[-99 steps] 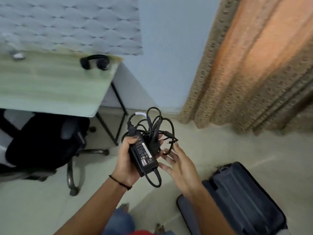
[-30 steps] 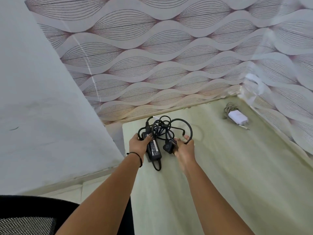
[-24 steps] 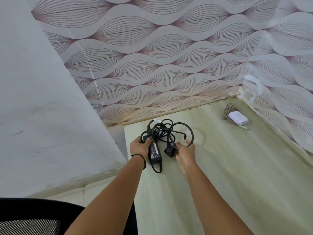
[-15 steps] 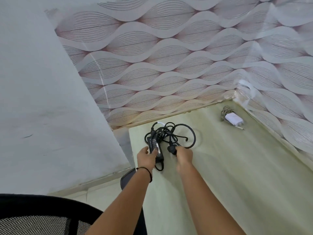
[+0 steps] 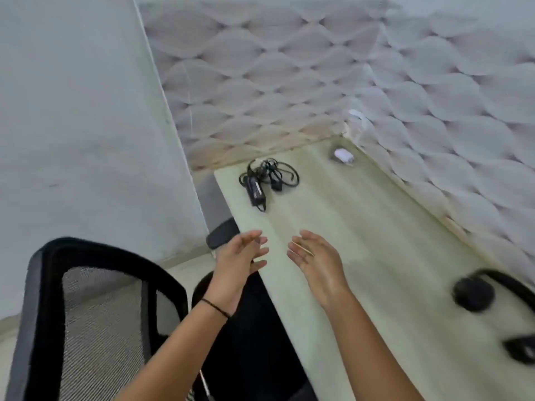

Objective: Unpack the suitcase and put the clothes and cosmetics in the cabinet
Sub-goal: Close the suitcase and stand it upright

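On desk (image 5: 376, 227), black charger (image 5: 256, 191), headphones (image 5: 474, 293), chair (image 5: 86, 299) beside, left hand (image 5: 238, 259), right hand (image 5: 317, 260), grip slack, empty

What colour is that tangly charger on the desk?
Black. The charger and its coiled cable show best in the head view.

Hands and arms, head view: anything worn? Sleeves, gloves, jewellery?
No sleeves or gloves: both forearms are bare. A thin black band circles the wrist of the left hand. The right hand and wrist wear nothing; no rings visible.
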